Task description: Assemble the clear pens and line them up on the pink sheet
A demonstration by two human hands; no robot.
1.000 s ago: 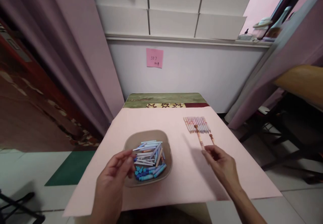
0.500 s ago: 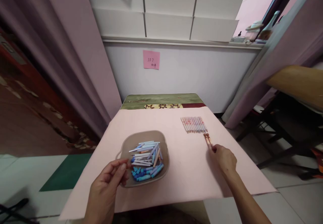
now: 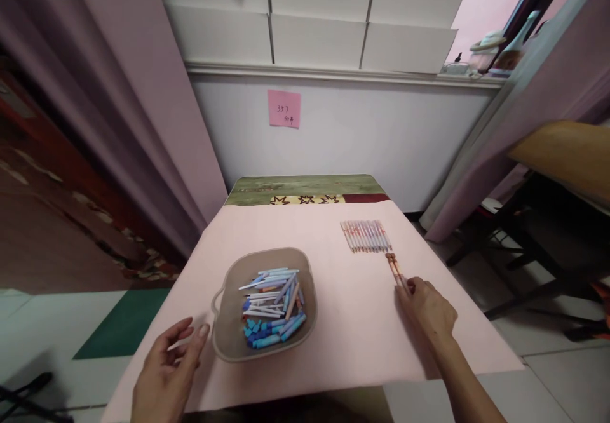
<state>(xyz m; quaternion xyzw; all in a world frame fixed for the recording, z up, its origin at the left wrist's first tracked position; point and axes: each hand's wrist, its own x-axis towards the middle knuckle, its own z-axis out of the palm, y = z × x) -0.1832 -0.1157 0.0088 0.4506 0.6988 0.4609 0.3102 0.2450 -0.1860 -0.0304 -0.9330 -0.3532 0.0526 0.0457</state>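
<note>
My right hand point(image 3: 430, 312) pinches the near ends of two slim pens point(image 3: 395, 270) with brown tops and orange-brown patterns, side by side on the pink tablecloth. Just beyond their tops lies a neat row of pale, patterned pens point(image 3: 366, 237), set close together. My left hand point(image 3: 166, 366) is off the left side of a beige basin point(image 3: 267, 259), fingers apart and holding nothing. Inside the basin are several pens and pen parts point(image 3: 274, 308) in blue, white, lilac and peach, with small blue pieces at the near side.
A pink cloth point(image 3: 352, 340) covers most of the table, leaving a green patterned strip point(image 3: 305, 188) at the far end. Behind stands a white wall with a pink note point(image 3: 284, 108). A dark chair point(image 3: 548, 220) stands at the right, and a purple curtain point(image 3: 157, 124) hangs at the left.
My left hand has drawn back from over the basin's edge to the left and nearer me, its fingers opening. My right hand has slid slightly toward me along the two pens.
</note>
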